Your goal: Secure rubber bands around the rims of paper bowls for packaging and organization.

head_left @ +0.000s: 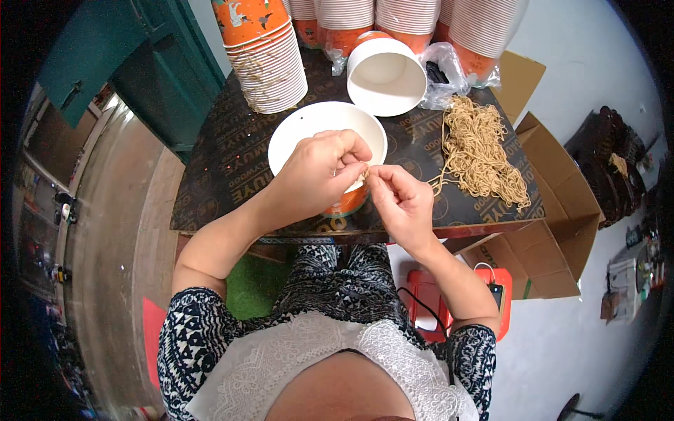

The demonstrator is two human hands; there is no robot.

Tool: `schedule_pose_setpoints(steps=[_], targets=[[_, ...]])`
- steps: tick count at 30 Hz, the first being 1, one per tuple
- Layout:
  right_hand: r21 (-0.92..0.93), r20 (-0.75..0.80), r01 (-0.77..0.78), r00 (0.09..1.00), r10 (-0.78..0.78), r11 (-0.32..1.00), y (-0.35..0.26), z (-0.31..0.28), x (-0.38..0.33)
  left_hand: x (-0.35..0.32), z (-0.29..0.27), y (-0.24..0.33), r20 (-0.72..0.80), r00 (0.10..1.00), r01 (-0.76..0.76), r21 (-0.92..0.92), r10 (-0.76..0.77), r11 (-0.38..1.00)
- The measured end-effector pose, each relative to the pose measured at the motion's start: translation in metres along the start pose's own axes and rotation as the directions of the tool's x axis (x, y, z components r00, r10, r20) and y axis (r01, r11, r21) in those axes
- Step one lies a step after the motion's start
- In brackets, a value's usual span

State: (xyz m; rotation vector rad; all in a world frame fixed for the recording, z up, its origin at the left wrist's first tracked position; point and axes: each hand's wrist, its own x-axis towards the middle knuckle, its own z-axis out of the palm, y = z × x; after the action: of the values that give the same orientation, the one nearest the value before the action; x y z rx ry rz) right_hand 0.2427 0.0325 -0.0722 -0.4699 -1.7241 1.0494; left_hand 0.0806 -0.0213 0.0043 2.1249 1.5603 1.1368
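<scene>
A paper bucket (286, 144), white inside and orange outside, stands in front of me near the table's front edge. Over its near right rim, my left hand (324, 163) is closed with thumb and forefinger pinched together. My right hand (404, 205) pinches just beside it, the fingertips of both hands nearly meeting. A short bit of tan cord (363, 177) shows between and below the fingertips; its ends are mostly hidden by the fingers. To the right lies a loose heap of the same tan cord (481, 151), with strands trailing toward my right hand.
A tall stack of nested paper buckets (270, 81) stands at the back left, tan strands along its rims. A white-lined bucket (386, 77) lies tipped behind. More wrapped stacks (408, 21) line the back. A cardboard box (554, 203) sits right of the dark table (217, 182).
</scene>
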Motion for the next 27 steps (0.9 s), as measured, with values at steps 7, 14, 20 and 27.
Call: schedule_pose_setpoints(steps=[7,14,20,27], targets=[[0.087,0.005,-0.039,0.999,0.039,0.995,0.003,-0.002,0.001,0.004,0.000,-0.003,0.007,1.000,0.005,-0.053,-0.005,0.999],[0.370,0.086,-0.244,0.970,0.229,0.896,-0.002,-0.002,0.003,-0.003,-0.006,-0.007,0.053,0.996,-0.075,0.122,0.069,0.990],[0.375,0.083,-0.236,0.972,0.222,0.896,0.003,-0.002,0.003,-0.007,0.001,-0.002,0.022,0.992,-0.124,0.158,0.122,0.980],[0.089,0.027,-0.110,0.994,0.108,0.990,0.002,-0.007,-0.002,-0.008,0.006,-0.005,-0.024,0.981,-0.185,0.191,0.193,0.964]])
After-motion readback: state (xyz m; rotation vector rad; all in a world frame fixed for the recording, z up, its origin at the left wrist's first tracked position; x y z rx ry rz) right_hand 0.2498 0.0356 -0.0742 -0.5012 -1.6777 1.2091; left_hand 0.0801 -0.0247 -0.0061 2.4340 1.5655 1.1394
